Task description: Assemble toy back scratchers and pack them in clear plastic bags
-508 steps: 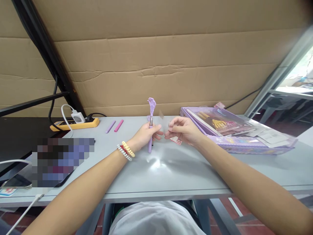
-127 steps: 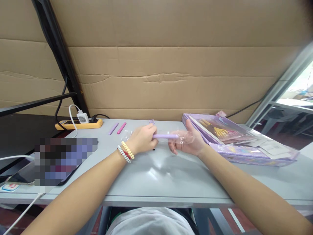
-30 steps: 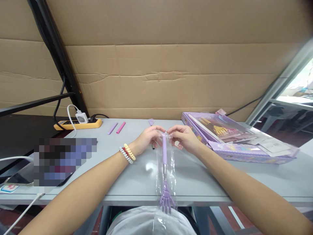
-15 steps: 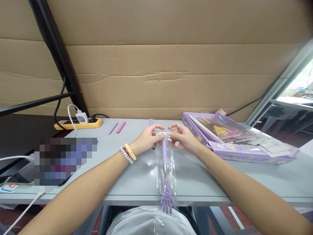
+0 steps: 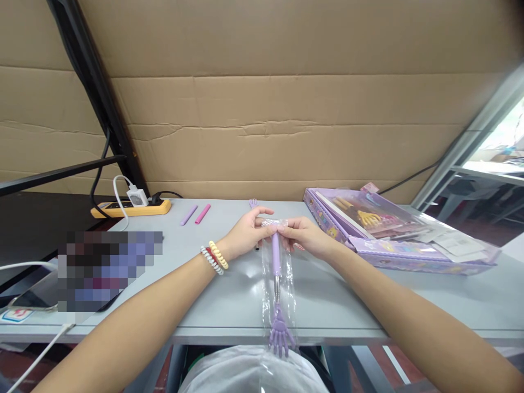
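A purple back scratcher [image 5: 276, 256] with a hand-shaped end lies inside a clear plastic bag [image 5: 290, 273], its fingers pointing toward me past the table's front edge. My left hand [image 5: 254, 228] pinches the bag's top edge beside the handle end. From the other side, my right hand [image 5: 302, 234] grips the same top edge between thumb and fingers, close to my left hand. Behind my left hand, another purple hand-shaped end [image 5: 254, 203] shows, the rest mostly covered by that hand. A small red and white tag is partly visible beside my right hand.
A purple box [image 5: 409, 256] with yellow and pink scratchers and plastic bags sits at the right. A purple tube [image 5: 189, 215] and a pink tube [image 5: 202, 214] lie back left, near a yellow power strip [image 5: 159, 207]. A blurred-out device [image 5: 110, 273] and cables are at the left.
My right hand's fingers have closed in on the bag's top edge and moved slightly left, nearer my left hand. The tag is now more covered. My left hand has barely moved.
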{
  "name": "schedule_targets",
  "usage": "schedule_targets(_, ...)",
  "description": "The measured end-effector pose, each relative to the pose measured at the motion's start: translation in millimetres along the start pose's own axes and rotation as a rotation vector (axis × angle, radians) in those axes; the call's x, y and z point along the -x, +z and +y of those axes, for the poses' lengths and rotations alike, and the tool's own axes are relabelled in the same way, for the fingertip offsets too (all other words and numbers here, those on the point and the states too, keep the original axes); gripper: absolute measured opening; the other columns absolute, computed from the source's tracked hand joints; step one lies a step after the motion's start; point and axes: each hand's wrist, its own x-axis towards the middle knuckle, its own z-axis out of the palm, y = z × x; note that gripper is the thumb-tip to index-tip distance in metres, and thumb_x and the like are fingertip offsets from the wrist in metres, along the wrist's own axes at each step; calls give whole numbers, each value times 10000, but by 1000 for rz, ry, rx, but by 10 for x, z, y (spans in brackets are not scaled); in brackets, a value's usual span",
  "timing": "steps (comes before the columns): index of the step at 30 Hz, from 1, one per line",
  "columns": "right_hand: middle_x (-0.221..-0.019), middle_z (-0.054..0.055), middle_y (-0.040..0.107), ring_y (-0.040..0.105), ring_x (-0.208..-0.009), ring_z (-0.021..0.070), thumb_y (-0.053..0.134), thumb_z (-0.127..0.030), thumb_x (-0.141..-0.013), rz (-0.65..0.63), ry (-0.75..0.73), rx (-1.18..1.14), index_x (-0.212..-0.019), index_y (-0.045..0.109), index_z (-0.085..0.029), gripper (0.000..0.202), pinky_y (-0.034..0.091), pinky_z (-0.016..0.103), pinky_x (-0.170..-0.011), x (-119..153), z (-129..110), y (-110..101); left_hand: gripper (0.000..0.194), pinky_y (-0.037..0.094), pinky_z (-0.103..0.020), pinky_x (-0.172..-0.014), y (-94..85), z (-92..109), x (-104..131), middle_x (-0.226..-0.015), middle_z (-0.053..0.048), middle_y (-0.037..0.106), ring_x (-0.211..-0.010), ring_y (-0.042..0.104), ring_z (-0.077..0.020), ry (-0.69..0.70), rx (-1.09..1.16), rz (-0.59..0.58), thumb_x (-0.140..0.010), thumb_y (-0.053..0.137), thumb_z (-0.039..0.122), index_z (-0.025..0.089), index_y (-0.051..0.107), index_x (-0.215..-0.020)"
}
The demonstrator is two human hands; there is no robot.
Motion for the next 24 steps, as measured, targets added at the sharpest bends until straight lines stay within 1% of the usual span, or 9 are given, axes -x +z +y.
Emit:
schedule_targets(2, -506, -11, 530, 472, -453, 79, 600, -524, -783, 13, -14, -3, -685, 610, -131, 405, 334, 229, -438, -1, -3, 3, 475, 414, -256, -553, 4, 10, 5, -754, 8, 587, -592, 519, -91, -13, 5, 14, -786, 644, 349, 173, 424, -1169)
schedule_targets(7, -494, -16, 535, 438, -430, 66, 592, -524, -791, 16, -48, 7, -595, 552, -152, 423, 345, 225, -442, -9, 13, -5, 506, 427, -271, -565, -9, 22, 3, -750, -3, 591, -639, 545, -117, -46, 56, 16, -809, 610, 347, 142, 406, -1224)
schedule_targets(11, -498, -14, 533, 436, -443, 73, 578, -529, -802, 5, -65, 38, -608, 571, -155, 421, 349, 224, -437, -8, 34, -19, 525, 434, -281, -574, -33, 32, -4, -761, -17, 609, -659, 558, -132, -99, 65, 16, -800, 615, 349, 141, 416, -1240)
schedule_targets(13, -503, -12, 536, 440, -444, 75, 571, -535, -805, 8, -72, 43, -614, 577, -156, 424, 352, 223, -434, -7, 42, -22, 455, 431, -276, -571, -39, 37, -4, -772, -28, 617, -667, 564, -136, -122, 37, -1, -796, 614, 376, 145, 478, -1163)
schedule_targets(15, -515, -6, 551, 453, -443, 79, 577, -546, -795, 21, -74, 31, -617, 575, -157, 428, 357, 224, -429, -6, 46, -22, 347, 418, -262, -560, -41, 39, -3, -771, -37, 615, -658, 555, -127, -132, -14, -66, -806, 584, 436, 144, 557, -993)
schedule_targets(17, -530, 2, 567, 469, -446, 83, 598, -554, -773, 40, -74, 9, -623, 575, -156, 426, 361, 225, -426, -6, 44, -18, 364, 402, -252, -550, -42, 34, -1, -753, -44, 609, -638, 536, -116, -129, -63, -155, -828, 525, 500, 141, 588, -832)
schedule_targets(18, -534, 3, 571, 476, -449, 84, 611, -554, -761, 47, -73, -1, -627, 576, -155, 422, 363, 224, -426, -6, 41, -16, 395, 397, -251, -550, -44, 30, -1, -745, -46, 607, -629, 527, -113, -120, -81, -187, -836, 499, 521, 140, 595, -789)
schedule_targets(20, -535, 2, 573, 488, -460, 86, 623, -552, -752, 53, -65, -6, -637, 577, -155, 416, 365, 221, -430, -4, 33, -11, 430, 394, -250, -554, -51, 17, -2, -730, -47, 608, -615, 511, -108, -84, -108, -213, -839, 480, 541, 140, 609, -753)
schedule_targets(24, -541, 5, 576, 485, -476, 84, 603, -567, -762, 43, -53, 24, -624, 559, -157, 435, 356, 214, -431, 3, 24, -11, 441, 390, -251, -563, -67, -3, -8, -694, -36, 598, -588, 480, -99, -10, -160, -199, -822, 504, 550, 136, 620, -722)
